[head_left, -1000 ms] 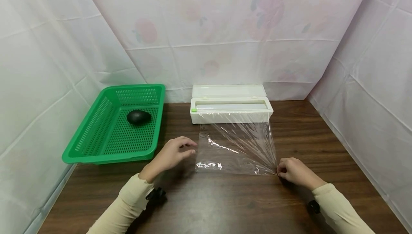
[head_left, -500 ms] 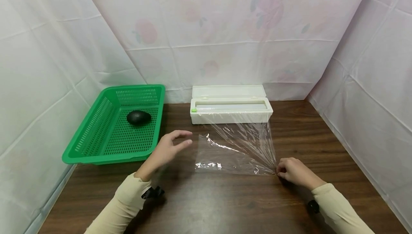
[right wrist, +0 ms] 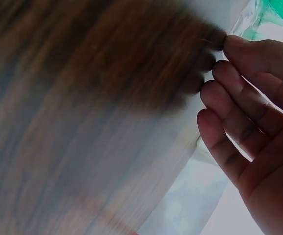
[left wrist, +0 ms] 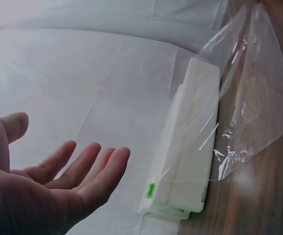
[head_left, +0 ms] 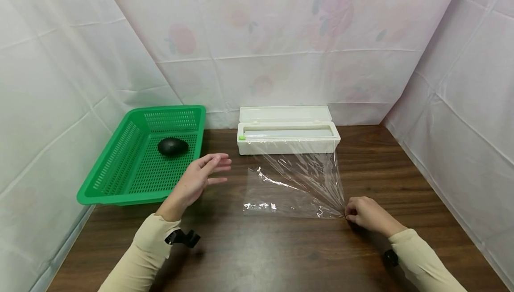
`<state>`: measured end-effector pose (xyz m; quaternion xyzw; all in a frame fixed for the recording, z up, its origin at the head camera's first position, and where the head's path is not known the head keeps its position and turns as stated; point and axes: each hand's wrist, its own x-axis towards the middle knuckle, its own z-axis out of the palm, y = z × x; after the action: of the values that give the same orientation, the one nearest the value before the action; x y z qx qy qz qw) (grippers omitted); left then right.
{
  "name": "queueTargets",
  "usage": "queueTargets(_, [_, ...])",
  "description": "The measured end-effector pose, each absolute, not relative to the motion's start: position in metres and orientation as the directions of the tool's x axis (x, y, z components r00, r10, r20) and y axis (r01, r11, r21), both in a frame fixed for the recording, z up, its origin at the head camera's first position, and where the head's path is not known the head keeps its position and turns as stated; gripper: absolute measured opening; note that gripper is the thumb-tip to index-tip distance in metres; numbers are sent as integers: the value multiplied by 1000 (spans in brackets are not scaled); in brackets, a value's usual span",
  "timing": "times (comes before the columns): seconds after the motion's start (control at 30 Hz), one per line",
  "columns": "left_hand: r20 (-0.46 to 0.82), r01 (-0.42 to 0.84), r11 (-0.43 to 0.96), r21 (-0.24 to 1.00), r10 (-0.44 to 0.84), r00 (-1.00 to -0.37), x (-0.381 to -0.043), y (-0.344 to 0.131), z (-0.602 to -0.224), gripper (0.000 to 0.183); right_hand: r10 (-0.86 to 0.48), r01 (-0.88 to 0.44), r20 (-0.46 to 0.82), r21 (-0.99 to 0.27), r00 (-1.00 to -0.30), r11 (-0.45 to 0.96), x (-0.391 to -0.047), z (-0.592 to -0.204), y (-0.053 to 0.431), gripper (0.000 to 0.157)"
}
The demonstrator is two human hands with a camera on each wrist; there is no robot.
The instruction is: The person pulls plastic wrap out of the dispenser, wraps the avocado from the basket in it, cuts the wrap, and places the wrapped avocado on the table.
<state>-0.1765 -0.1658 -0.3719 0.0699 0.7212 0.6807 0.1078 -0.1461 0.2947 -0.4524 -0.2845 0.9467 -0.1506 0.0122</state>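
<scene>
A sheet of clear cling film (head_left: pixel 281 189) stretches over the table from a white cling film dispenser (head_left: pixel 289 147), whose lid stands up. My right hand (head_left: pixel 367 214) pinches the film's near right corner, where it bunches into creases fanning back to the box. Left of the sheet, my left hand (head_left: pixel 196 180) hovers with its fingers loosely extended and holds nothing. In the left wrist view, the left hand (left wrist: pixel 68 186) is palm up, apart from the dispenser (left wrist: pixel 190 142) and the film (left wrist: pixel 253 98).
A green plastic basket (head_left: pixel 140 198) stands at the left with a dark oval fruit (head_left: pixel 173 147), like an avocado, inside. A small green slider (head_left: pixel 242 137) sits at the dispenser's left end. White patterned cloth (head_left: pixel 281 37) hangs behind and along both sides of the wooden table (head_left: pixel 273 256).
My left hand has drawn back from the film's left edge toward the basket and turned, its fingers spreading. My right hand stays in place, still pinching the corner.
</scene>
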Motion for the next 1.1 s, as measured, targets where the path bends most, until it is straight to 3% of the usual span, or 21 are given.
queueTargets(0.33, [-84,-88,-2,996,283,-955,-182,-178,-362,60,-538,-530,57,-289,-841,797,-147,-454,295,17])
queueTargets(1.1, [-162,-161,16,987,169,-972,-203,-206,-336,71,-545,-551,110,-292,-831,782,-148,-459,299,19])
